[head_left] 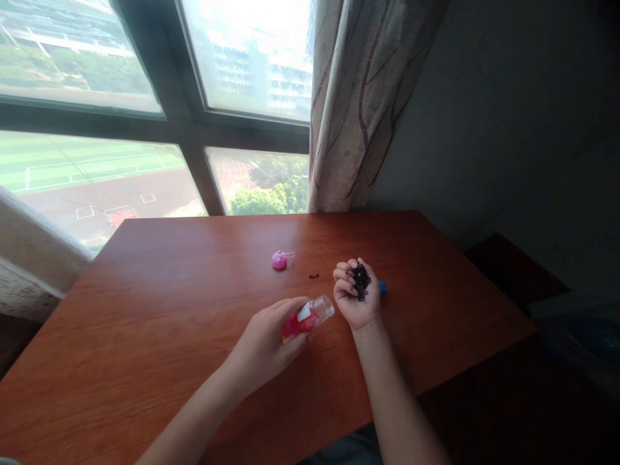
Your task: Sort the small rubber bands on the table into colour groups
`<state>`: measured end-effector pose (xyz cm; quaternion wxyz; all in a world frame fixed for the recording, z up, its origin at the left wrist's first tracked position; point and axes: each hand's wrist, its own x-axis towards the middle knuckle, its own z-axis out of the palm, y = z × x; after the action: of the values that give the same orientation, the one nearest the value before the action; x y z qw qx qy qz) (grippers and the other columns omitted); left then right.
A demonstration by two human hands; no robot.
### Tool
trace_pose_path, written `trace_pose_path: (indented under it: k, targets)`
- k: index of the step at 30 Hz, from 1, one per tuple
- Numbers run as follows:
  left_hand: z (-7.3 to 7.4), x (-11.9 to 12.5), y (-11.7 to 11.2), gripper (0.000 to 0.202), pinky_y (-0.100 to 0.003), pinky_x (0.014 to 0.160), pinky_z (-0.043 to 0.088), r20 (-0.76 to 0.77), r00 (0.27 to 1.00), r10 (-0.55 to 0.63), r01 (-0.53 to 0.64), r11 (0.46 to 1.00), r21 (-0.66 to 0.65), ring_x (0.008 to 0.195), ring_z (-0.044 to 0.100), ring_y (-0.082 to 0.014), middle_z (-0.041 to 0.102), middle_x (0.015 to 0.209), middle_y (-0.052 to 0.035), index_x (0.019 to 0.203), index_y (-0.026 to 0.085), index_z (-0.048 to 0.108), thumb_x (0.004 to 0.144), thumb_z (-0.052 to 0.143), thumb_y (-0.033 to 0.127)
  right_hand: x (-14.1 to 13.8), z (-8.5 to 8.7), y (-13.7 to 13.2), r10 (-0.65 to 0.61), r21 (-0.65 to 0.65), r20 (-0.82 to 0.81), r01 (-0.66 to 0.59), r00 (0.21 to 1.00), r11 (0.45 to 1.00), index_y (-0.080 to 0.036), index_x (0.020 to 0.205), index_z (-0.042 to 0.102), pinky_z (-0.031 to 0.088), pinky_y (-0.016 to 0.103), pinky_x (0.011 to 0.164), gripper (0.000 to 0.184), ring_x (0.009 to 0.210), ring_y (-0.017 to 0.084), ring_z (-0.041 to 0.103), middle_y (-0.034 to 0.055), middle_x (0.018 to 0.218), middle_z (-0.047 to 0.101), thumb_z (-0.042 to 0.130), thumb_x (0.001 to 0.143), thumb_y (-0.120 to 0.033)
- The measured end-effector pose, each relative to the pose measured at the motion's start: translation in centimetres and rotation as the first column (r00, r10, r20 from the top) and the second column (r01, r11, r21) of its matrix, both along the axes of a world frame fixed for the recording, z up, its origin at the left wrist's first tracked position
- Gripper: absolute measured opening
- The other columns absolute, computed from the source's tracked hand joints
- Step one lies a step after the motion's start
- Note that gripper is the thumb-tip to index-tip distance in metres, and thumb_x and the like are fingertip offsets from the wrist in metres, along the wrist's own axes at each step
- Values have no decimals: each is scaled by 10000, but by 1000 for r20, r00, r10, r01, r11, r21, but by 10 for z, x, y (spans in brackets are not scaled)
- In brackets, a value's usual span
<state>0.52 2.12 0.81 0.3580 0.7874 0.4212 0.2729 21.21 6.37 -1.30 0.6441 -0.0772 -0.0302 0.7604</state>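
Two forearms (pixel 208 403) are nearest. The left hand (pixel 268 339) grips one red, clear-necked bottle (pixel 307 318); the right hand (pixel 362 312) cups many black bits (pixel 360 281).

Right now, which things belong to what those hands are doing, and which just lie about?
Apparently in use:
Reddish bottle, in the left hand
Small black pieces, in the right hand
Possibly the similar dark piece on the table

Seemingly lying about:
Pink round thing with a loop
Blue thing, partly hidden

We held our left hand (pixel 268 332) curled in a grip and our right hand (pixel 364 311) palm up, fingers (pixel 341 275) cupped, forearms (pixel 210 407) bare.
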Motion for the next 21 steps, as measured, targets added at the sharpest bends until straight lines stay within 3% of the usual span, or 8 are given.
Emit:
trace_pose_path:
  k: [11, 21]
  targets:
    - [2, -2, 2, 236, -282, 812, 496, 9, 1000, 19, -19, 1000, 5, 898, 662, -197, 705, 994, -58, 1051, 200, 620, 820, 579, 179, -19, 10, 13, -37, 87, -18, 38, 999, 996, -216, 708, 394, 365, 91, 389, 237, 595, 68, 413, -36, 741, 408, 589, 839, -188]
    - [1, -2, 2, 306, -288, 815, 494, 18, 1000, 23, -23, 1000, 3, 888, 659, -197, 711, 1000, -62, 1131, 192, 625, 827, 589, 194, -26, 5, 7, -25, 98, -18, 26, 1000, 995, -222, 714, 395, 378, 98, 395, 233, 602, 78, 404, -25, 770, 405, 574, 863, -211]
